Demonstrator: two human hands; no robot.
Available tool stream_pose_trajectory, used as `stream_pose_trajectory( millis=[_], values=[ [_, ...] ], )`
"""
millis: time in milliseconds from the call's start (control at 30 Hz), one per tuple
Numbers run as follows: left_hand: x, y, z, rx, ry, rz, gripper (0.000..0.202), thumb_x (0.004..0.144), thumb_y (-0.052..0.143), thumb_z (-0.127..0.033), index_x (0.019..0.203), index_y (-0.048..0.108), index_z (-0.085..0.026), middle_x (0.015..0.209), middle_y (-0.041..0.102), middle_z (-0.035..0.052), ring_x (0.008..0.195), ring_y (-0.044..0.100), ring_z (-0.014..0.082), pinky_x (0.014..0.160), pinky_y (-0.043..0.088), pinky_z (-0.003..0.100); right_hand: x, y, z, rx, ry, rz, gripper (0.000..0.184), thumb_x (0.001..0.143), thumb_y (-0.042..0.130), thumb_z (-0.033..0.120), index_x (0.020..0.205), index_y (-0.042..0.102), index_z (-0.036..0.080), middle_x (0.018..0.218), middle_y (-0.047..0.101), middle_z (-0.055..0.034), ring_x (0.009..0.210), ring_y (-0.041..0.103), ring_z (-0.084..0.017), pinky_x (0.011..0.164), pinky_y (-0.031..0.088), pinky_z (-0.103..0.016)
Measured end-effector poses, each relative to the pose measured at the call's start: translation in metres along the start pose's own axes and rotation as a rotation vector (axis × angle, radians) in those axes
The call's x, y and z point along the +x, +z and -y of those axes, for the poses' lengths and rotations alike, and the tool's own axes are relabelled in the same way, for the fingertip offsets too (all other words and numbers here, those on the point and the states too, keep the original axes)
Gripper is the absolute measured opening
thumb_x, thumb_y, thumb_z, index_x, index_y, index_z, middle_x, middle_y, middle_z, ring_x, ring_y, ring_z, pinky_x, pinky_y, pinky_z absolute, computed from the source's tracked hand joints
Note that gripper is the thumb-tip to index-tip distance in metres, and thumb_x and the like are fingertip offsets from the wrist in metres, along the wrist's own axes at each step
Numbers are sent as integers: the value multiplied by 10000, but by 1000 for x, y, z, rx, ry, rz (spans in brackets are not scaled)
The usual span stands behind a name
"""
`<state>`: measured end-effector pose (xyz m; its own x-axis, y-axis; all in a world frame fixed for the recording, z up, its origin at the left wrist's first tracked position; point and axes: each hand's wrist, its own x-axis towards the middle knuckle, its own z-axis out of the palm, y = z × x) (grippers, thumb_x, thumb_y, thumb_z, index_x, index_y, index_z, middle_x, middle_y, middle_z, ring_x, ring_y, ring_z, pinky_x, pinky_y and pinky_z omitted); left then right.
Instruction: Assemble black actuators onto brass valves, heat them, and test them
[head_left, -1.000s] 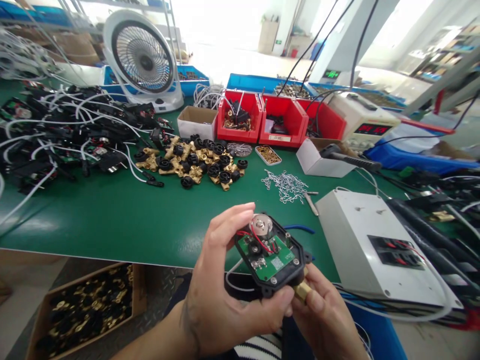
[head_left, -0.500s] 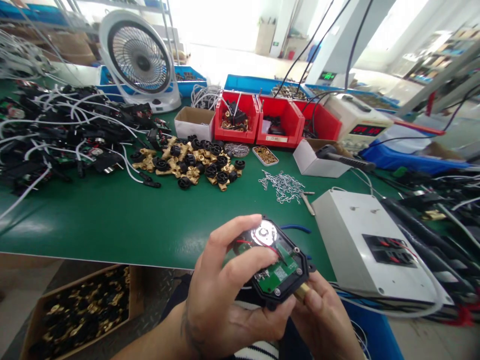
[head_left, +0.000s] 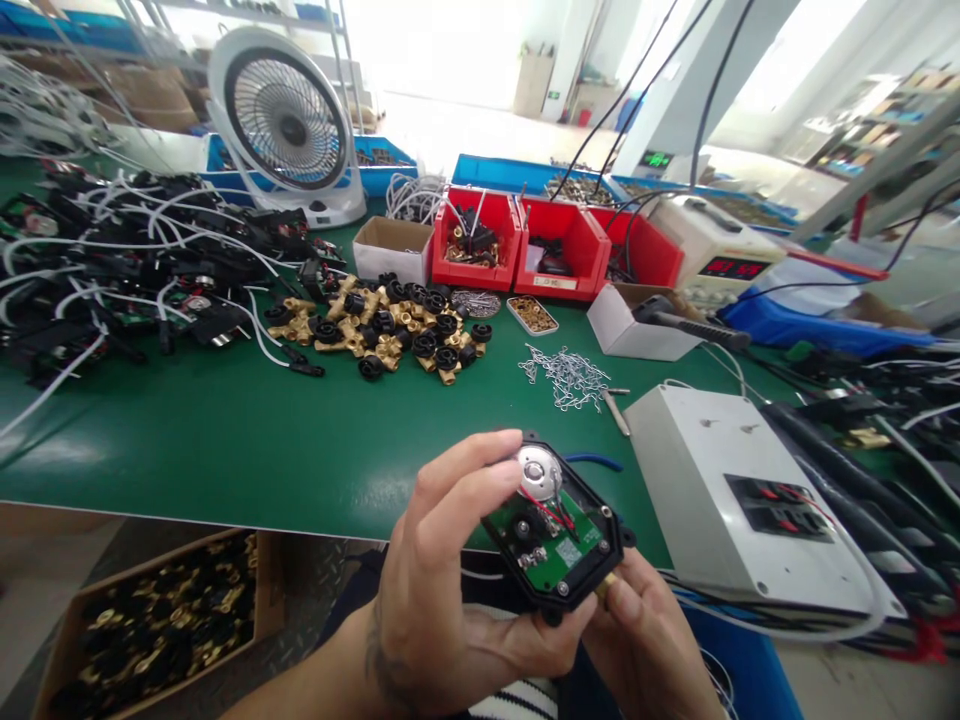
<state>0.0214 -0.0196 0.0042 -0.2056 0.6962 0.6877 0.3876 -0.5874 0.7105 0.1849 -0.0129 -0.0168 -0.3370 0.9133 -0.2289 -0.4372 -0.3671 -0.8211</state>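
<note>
Above the bench's front edge, my left hand (head_left: pixel 450 580) grips a black housing (head_left: pixel 574 600) with its circuit side facing up. Inside the housing lie a green circuit board (head_left: pixel 559 550), a round silver motor (head_left: pixel 538 472) and thin red and black wires. My left fingers curl over the far edge and the thumb presses the near edge. Beneath the right side of the housing, my right hand (head_left: pixel 652 625) pinches a brass fitting (head_left: pixel 606 584), mostly hidden by fingers and housing. A blue tube (head_left: pixel 594 460) lies just behind the housing.
Brass fittings with black caps (head_left: pixel 397 325) are heaped mid-bench, beside loose metal clips (head_left: pixel 568 378). Black units with white cables (head_left: pixel 150 260) pile up at left. Red bins (head_left: pixel 478 270) and a fan (head_left: pixel 289 130) stand behind. A grey control box (head_left: pixel 701 470) sits at right.
My left index finger has lifted off the circuit board toward the motor, uncovering more of the board and wires. The housing has shifted slightly right. My right hand keeps its grip.
</note>
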Motion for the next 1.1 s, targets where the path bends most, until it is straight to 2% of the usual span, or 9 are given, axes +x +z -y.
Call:
stream_pose_trajectory(
  millis=[67, 200, 333, 500, 600, 667, 800, 967, 1100],
  values=[
    [1, -1, 0, 23, 19, 0, 882, 637, 827, -172, 1398, 395, -278, 1329, 523, 77, 1210, 556, 268, 1042, 493, 393, -1, 1, 1, 15, 8, 5, 326, 748, 794, 403, 1028, 716, 256, 840, 680, -43, 616, 585, -124, 611, 515, -231],
    [3, -2, -1, 97, 17, 16, 813, 665, 810, -204, 1386, 435, -210, 1290, 550, 107, 1202, 567, 280, 1029, 516, 391, -2, 0, 2, 0, 41, -1, 349, 752, 795, 410, 1059, 712, 266, 863, 678, -34, 651, 599, -117, 641, 517, -218],
    [7, -5, -1, 139, 151, 32, 765, 677, 783, -190, 1350, 422, -137, 1291, 527, 132, 1203, 557, 243, 1025, 523, 363, -2, -1, 3, -4, 42, 26, 379, 763, 787, 410, 1108, 710, 275, 876, 672, -35, 652, 597, -113, 650, 523, -223],
    [12, -8, -4, 276, 216, 100, 448, 744, 728, -193, 1148, 540, -149, 1277, 493, 123, 1206, 532, 193, 1031, 500, 296, -4, 4, 4, -13, 43, -11, 397, 752, 792, 416, 1111, 714, 267, 858, 662, -38, 639, 589, -120, 639, 525, -235],
    [12, -9, -5, 291, 237, 145, 414, 765, 708, -188, 1151, 561, -158, 1299, 480, 126, 1216, 527, 207, 1038, 495, 324, -4, 4, 2, -20, 45, -41, 404, 753, 786, 421, 1118, 713, 264, 828, 646, -38, 640, 580, -128, 642, 527, -242],
    [12, -10, -5, 287, 248, 171, 410, 769, 699, -182, 1158, 571, -164, 1324, 466, 131, 1222, 524, 212, 1045, 488, 337, -3, 1, -1, -19, 32, -4, 393, 768, 769, 418, 1129, 711, 271, 821, 643, -43, 640, 582, -133, 637, 529, -248],
    [11, -9, -3, 281, 239, 174, 482, 756, 711, -186, 1210, 548, -165, 1353, 461, 136, 1260, 499, 212, 1079, 457, 333, 0, -8, -6, -6, -11, 86, 383, 800, 734, 408, 1160, 697, 283, 858, 661, -59, 636, 600, -141, 622, 532, -261],
    [8, -4, -1, 189, 122, 86, 780, 744, 721, -203, 1413, 344, -67, 1360, 511, 173, 1280, 509, 215, 1113, 427, 308, -3, -7, -2, -6, 10, 67, 380, 786, 754, 412, 1134, 696, 269, 871, 676, -63, 633, 617, -141, 638, 534, -269],
    [3, -3, -3, 162, 80, 84, 863, 741, 742, -219, 1468, 290, -118, 1389, 506, 150, 1277, 520, 232, 1110, 436, 337, -2, -6, -3, -8, 13, 67, 376, 782, 765, 403, 1124, 693, 266, 861, 682, -57, 628, 626, -137, 628, 529, -260]
  ],
)
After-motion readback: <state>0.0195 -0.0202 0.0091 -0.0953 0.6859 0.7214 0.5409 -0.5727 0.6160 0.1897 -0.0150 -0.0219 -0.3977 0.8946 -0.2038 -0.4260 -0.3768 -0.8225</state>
